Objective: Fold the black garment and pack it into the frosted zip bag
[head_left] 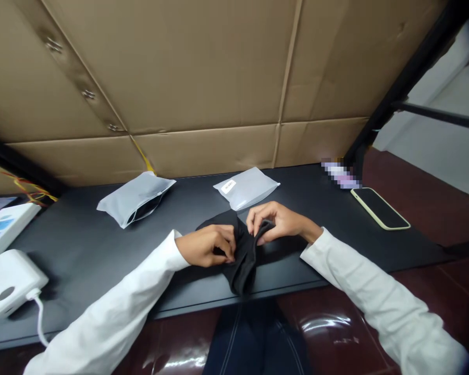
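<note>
A piece of black cloth (pixel 242 271), soft and folded, is held over the front part of the black table; its exact kind I cannot make out. My left hand (pixel 211 245) pinches the cloth on its left side, fingers closed. On the other side, my right hand (pixel 277 221) grips a raised edge of the same cloth between thumb and fingers. Behind my hands lies a flat frosted plastic bag (pixel 250 187) with a white label. Another frosted bag (pixel 135 195), its mouth gaping, sits farther left with something dark inside.
A phone (pixel 381 208) in a pale case lies at the right, beside a blurred purple packet (pixel 341 174). At the left are a white device (pixel 13 284) with a cable and a white-and-blue box (pixel 8 229). Brown cardboard (pixel 203 78) rises behind the black tabletop (pixel 78 229).
</note>
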{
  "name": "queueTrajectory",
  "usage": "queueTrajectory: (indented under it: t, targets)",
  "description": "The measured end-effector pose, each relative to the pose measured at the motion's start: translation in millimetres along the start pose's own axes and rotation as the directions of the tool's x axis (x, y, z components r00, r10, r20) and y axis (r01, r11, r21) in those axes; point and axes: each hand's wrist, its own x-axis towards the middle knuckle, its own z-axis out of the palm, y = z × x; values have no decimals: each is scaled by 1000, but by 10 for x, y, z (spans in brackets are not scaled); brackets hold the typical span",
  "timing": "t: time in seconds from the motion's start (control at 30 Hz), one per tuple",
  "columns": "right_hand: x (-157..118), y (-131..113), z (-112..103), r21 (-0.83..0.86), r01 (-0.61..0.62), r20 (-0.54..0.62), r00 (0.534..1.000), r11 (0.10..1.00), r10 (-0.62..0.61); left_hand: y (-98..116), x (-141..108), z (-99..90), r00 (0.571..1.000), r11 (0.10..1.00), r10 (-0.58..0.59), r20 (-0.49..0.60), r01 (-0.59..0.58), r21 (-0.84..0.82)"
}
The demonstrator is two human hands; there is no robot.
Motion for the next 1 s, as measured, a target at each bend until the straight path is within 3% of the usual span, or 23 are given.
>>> queueTrajectory:
  t: [0.2, 0.33, 0.47, 0.53, 0.6, 0.67, 0.73, 0.83, 1.0]
  targets:
    - [-11, -62, 107, 156, -185, 146, 976, 970, 162, 108, 86, 237, 993, 993, 116, 23, -116, -16]
    - [-10, -52, 141, 190, -248, 115, 967, 950, 229, 143, 72, 261, 994, 991, 105, 34, -102, -90]
    - [28, -41, 161, 26, -161, -115, 980, 987, 163, 76, -3, 131, 993, 909, -93, -70, 57, -413]
    - [55, -19, 183, -131, -156, -236, 964, 979, 122, -6, -58, 30, 955, 757, -259, -144, 109, -645]
    - [81, 18, 214, -244, -203, -317, 941, 948, 120, -96, -106, -51, 891, 599, -407, -203, 92, -795]
    - [102, 57, 248, -307, -238, -362, 924, 922, 118, -162, -130, -88, 848, 531, -476, -231, 68, -845]
    - [119, 83, 276, -359, -260, -398, 911, 896, 105, -181, -127, -85, 848, 566, -471, -242, 80, -821]
    - [139, 95, 287, -407, -318, -456, 883, 856, 111, -115, -90, -51, 858, 714, -431, -280, 135, -687]
    - [150, 137, 247, -399, -359, -486, 863, 844, 137, 8, -57, -51, 818, 883, -435, -376, 307, -354]
